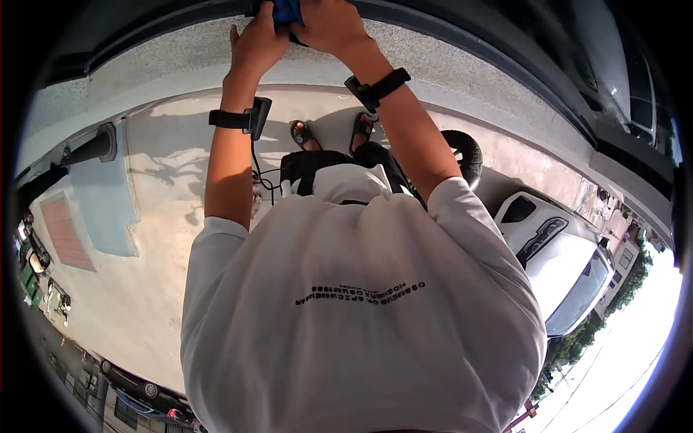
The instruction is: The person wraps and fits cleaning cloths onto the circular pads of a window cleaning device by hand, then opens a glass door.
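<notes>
you have the blue cloth [287,13] bunched between your two hands, at the top edge of the view, out beyond the pale ledge [159,72] and by the dark panel [505,36]. your left hand [258,47] is closed on it from one side, and your right hand [333,27] grips it from the other, though some fingertips are cut off or hidden.

to do this well, i'd share the hold evenly, so neither hand drags the cloth out of the other. keep the fingers firm but the wrists loose, and gather stray folds into the grip. your arms are reaching well out, so let your elbows bend a little and keep your weight over your left foot [301,131] and right foot [363,124]. mind that the hard box on the left strap [229,119] doesn't knock the ledge, and give the cable [255,162] slack.

the part of the cloth that shows points away from you, its longer side running roughly up the view and out of it. it is crumpled and cropped, so you cannot tell its true long axis.
</notes>
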Available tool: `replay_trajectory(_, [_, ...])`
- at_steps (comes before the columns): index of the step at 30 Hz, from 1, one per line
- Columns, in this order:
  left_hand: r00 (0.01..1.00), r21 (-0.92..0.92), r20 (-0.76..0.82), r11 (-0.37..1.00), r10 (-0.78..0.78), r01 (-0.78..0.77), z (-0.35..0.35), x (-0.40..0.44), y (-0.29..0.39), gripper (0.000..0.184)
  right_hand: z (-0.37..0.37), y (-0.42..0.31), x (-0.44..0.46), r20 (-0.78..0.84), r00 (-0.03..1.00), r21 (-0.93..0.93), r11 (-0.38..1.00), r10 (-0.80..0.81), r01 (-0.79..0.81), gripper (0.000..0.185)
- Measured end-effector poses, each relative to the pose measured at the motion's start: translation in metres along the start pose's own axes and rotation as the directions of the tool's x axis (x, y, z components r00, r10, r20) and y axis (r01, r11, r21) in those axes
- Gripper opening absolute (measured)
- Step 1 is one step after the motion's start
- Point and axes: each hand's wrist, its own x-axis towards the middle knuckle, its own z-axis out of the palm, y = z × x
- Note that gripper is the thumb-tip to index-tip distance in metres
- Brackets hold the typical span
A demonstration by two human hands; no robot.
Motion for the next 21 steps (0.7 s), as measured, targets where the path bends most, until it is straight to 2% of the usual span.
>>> replay_trajectory(1, [0.999, 0.023, -0.03, 0.999, -0.037, 0.038, -0.001, 0.002, -0.015, 0.054, 0.007, -0.007, 0.009, 0.004, 1.0, 0.02, 1.0, -0.016, 0.016, 0.044])
replay_trajectory(4, [1.0, 0.066, 0.024, 0.998, 0.019, -0.02, -0.015, 0.027, -0.039, 0.055, 0.014, -0.014, 0.016, 0.034, 0.999, 0.062, 0.998, -0.032, 0.03, 0.045])
replay_trajectory(5, [0.992, 0.026, 0.104, 0.997, -0.073, 0.071, -0.024, 0.029, -0.031, 0.053, 0.012, -0.012, 0.017, 0.036, 0.999, 0.06, 0.998, -0.031, 0.029, 0.046])
replay_trajectory(9, [0.991, -0.147, 0.117, 0.988, 0.058, -0.04, -0.026, 0.026, -0.008, 0.048, -0.005, 0.012, 0.008, 0.06, 0.997, 0.076, 0.996, -0.05, 0.045, 0.047])
replay_trajectory(10, [0.99, -0.134, 0.068, 0.984, 0.125, -0.115, -0.018, 0.026, -0.002, 0.049, -0.009, 0.021, 0.002, 0.064, 0.996, 0.079, 0.995, -0.063, 0.058, 0.047])
replay_trajectory(11, [0.989, -0.111, 0.088, 0.988, 0.122, -0.112, -0.011, 0.028, 0.005, 0.049, -0.012, 0.032, -0.004, 0.034, 0.995, 0.059, 0.994, -0.089, 0.087, 0.048])
replay_trajectory(14, [0.979, -0.117, 0.185, 0.991, 0.083, -0.062, 0.0, 0.025, 0.058, 0.052, -0.037, 0.063, -0.029, 0.041, 0.998, 0.059, 0.998, -0.039, 0.036, 0.05])
replay_trajectory(17, [0.964, -0.104, 0.248, 0.992, 0.096, -0.072, 0.015, 0.023, 0.115, 0.055, -0.074, 0.092, -0.055, 0.125, 0.985, 0.031, 0.991, 0.122, -0.127, 0.053])
replay_trajectory(21, [0.944, -0.092, 0.22, 0.968, 0.247, -0.232, 0.044, 0.021, 0.177, 0.057, -0.091, 0.148, -0.098, -0.08, 0.994, 0.046, 0.997, 0.068, -0.065, 0.05])
